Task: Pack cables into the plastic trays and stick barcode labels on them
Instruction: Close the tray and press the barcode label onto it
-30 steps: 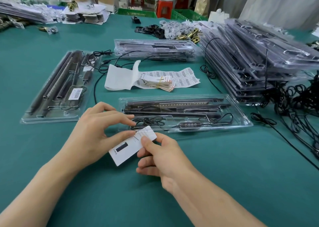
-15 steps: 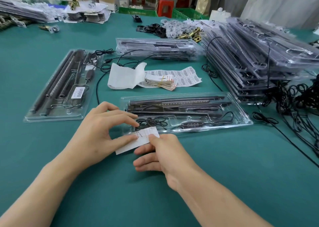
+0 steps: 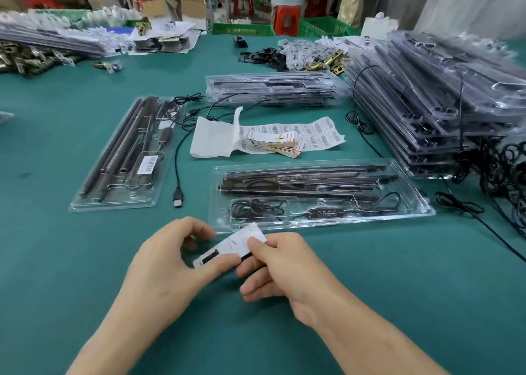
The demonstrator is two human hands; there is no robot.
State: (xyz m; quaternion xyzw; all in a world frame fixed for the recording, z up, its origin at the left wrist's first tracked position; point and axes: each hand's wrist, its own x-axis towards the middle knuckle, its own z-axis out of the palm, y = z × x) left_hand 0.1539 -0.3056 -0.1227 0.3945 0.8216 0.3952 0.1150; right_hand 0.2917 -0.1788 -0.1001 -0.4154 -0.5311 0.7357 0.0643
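Both hands hold a small white card (image 3: 232, 245) with a black bar, just above the green table. My left hand (image 3: 168, 263) pinches its lower left end between thumb and fingers. My right hand (image 3: 280, 269) pinches its upper right end. Just beyond lies a clear plastic tray (image 3: 418, 201) with dark bars, a coiled black cable (image 3: 256, 207) and a button controller (image 3: 324, 213) in it. A second tray (image 3: 85, 201) at the left carries a barcode label (image 3: 147, 164). A sheet of barcode labels (image 3: 318, 134) and a stack of cards (image 3: 276, 144) lie behind.
A loose black cable with a USB plug (image 3: 178, 201) lies between the two trays. A high stack of filled trays (image 3: 432, 101) fills the right side, with a tangle of black cables (image 3: 506, 175) at its foot. A smaller tray stack (image 3: 270, 89) sits mid-table.
The view has tilted up and shows more of the table's far side. Both hands keep hold of the white card, which now shows its black bar again.
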